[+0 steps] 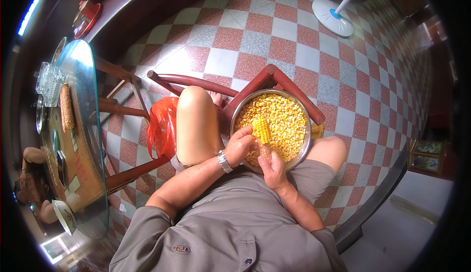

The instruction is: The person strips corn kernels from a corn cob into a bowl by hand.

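A corn cob [261, 131] is held tilted over a steel bowl [307, 145]; yellow kernels cover its upper part, and the lower part is bare. My right hand [274, 170] grips the bare lower end, thumb along it. My left hand [238, 147], with a metal watch [223, 161] at the wrist, closes on the cob's left side, thumb at the kernels. Loose corn kernels [285, 121] fill much of the bowl. The bowl rests between my thighs, against a red wooden frame [250, 88]; what supports it underneath is hidden.
A red plastic bag [162, 126] hangs beside my left knee. Left stands a glass-topped table [92, 183] bearing a stripped cob [66, 108] and a white bowl [64, 217]. Another person [33, 187] is beyond it. A white fan base [332, 17] stands on the tiles ahead.
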`<state>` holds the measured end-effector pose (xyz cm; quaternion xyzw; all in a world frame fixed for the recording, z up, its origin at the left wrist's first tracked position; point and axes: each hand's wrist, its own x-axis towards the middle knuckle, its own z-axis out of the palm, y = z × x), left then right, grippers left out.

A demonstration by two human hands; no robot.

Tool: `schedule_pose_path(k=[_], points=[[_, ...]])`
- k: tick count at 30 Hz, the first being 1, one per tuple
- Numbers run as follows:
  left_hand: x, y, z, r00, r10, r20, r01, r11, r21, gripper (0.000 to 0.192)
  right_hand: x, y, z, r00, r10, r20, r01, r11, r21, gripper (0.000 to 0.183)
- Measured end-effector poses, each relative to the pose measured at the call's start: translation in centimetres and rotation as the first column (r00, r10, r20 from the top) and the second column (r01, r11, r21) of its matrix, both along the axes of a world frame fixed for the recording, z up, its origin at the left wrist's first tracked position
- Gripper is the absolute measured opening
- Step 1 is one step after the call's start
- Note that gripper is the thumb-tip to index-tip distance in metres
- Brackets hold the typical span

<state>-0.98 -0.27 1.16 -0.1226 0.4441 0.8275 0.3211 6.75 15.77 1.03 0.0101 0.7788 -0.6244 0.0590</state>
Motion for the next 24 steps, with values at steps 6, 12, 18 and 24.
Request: schedule_pose_path(k=[6, 12, 18, 24], points=[[-0.1, 0.3, 0.4, 1.0, -0.018, -0.016, 0.018, 1.0, -0.015, 0.02, -0.3, 0.0, 0.8, 0.986, 0.021, 0.164, 0.018, 0.972, -0.232, 0.029], [0.0, 0.2, -0.1, 0.995, -0.042, -0.085, 0.03, 0.99, -0.138, 0.021, -0.1, 0.4, 0.4, 0.975, 0.062, 0.213, -0.013, 0.975, -0.223, 0.032], [0.5, 0.2, -1.9, 0.992, 0.007, -0.123, -0.015, 0.998, -0.065, 0.024, 0.0, 0.5, 0.0, 0.984, 0.053, 0.171, -0.021, 0.982, -0.186, 0.032], [0.2, 0.4, -0.3, 0.998, 0.057, -0.018, -0.056, 0.997, 0.046, 0.019, -0.2, 0.4, 0.6, 0.98, 0.063, 0.188, -0.007, 0.96, -0.281, 0.033]])
